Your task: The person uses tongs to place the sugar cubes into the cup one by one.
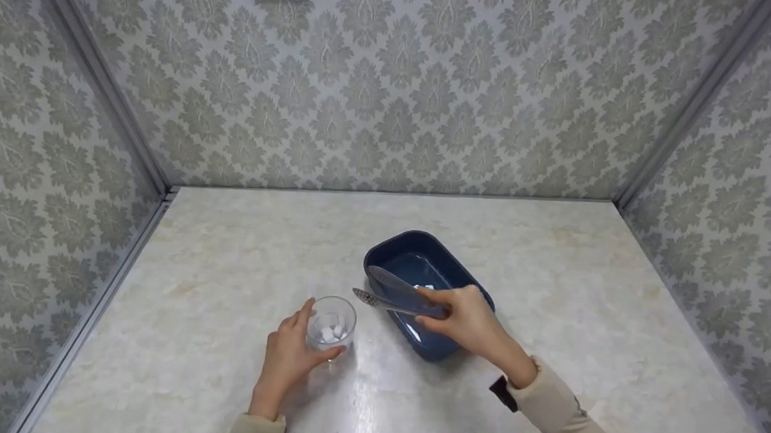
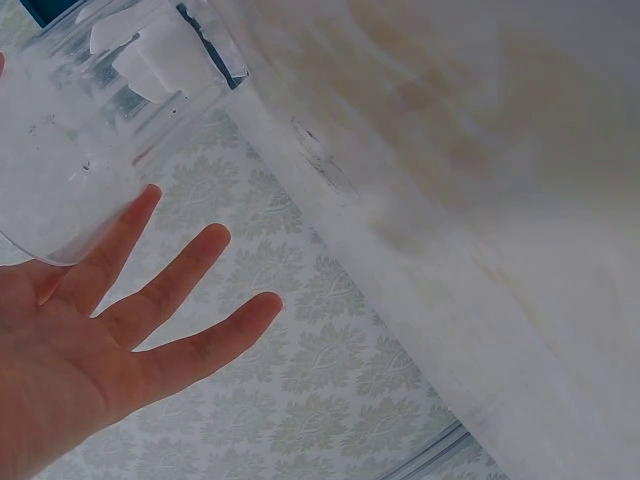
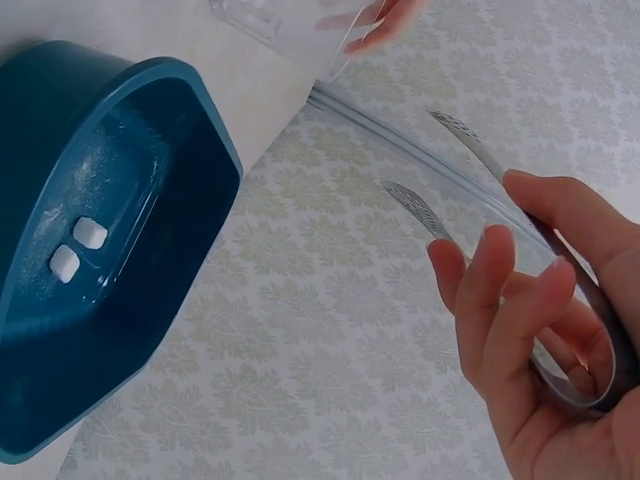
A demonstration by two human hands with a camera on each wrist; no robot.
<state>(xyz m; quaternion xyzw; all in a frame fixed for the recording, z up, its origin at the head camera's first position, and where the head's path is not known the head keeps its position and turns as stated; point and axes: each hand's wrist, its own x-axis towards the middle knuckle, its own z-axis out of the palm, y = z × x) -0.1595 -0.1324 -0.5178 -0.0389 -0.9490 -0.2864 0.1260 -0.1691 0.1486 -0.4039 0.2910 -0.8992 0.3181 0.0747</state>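
Observation:
A clear glass [image 1: 352, 318] stands on the table with several small white cubes [image 1: 331, 334] inside. My left hand [image 1: 288, 356] holds it between thumb and forefinger, and the other fingers stretch out loosely beside it in the left wrist view. My right hand [image 1: 469, 322] grips metal tongs [image 1: 390, 304] above the blue dish, their tips pointing toward the glass. The tips are apart with nothing between them. Inside the deep blue rectangular dish [image 3: 195, 240] lie two white cubes [image 3: 90, 233], seen in the right wrist view; my right hand partly covers the dish in the head view.
The pale marbled table [image 1: 237, 234] carries the glass and the dish close together near its middle. Patterned panels [image 1: 399, 97] enclose its back and both sides, with grey metal strips [image 1: 99, 78] at the corners.

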